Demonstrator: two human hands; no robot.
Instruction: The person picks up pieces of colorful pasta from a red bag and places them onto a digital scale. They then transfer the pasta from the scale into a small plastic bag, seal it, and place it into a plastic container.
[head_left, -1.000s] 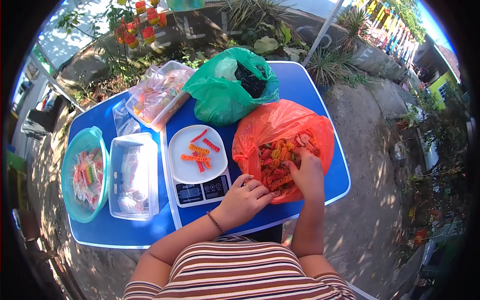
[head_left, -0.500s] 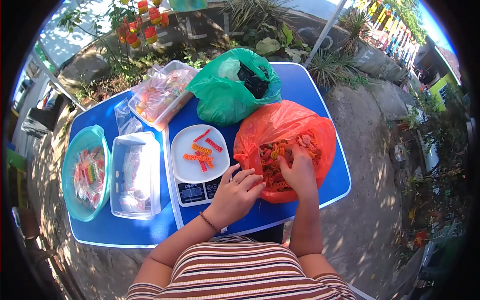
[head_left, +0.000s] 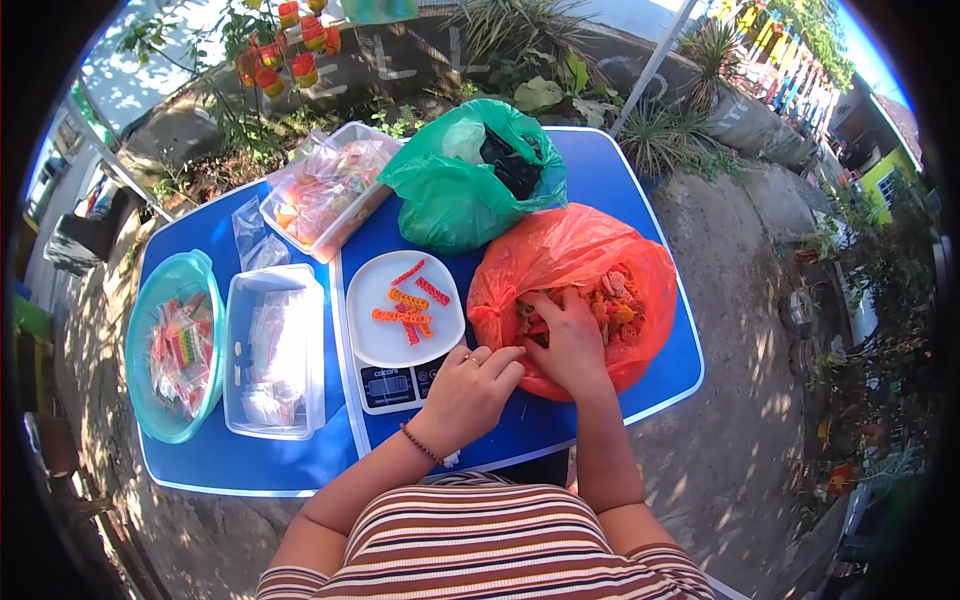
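My right hand point(head_left: 568, 345) reaches into an orange-red plastic bag point(head_left: 625, 365), fingers apart among small curly, braided-looking pieces point(head_left: 618, 305) in red, orange and yellow. Its fingertips are partly hidden in the pieces. My left hand point(head_left: 468, 395), with a ring and a beaded bracelet, is at the bag's near left edge. Its fingers are bent and seem to pinch the plastic; the thumb is hidden. Just left of the bag is a digital scale point(head_left: 390, 388) carrying a white square plate point(head_left: 365, 340). Several wavy orange and red strips point(head_left: 402, 316) lie on the plate.
A green plastic bag point(head_left: 430, 215) with black plastic inside stands behind. To the left are a clear tub point(head_left: 318, 300) of packed bags, a white tub point(head_left: 275, 425) of small clear packets and a teal basin point(head_left: 140, 390) of filled packets, all on a blue table point(head_left: 340, 465).
My right hand has moved left inside the orange-red bag, its fingers spreading over the pieces. My left hand's fingers have bent in at the bag's edge.
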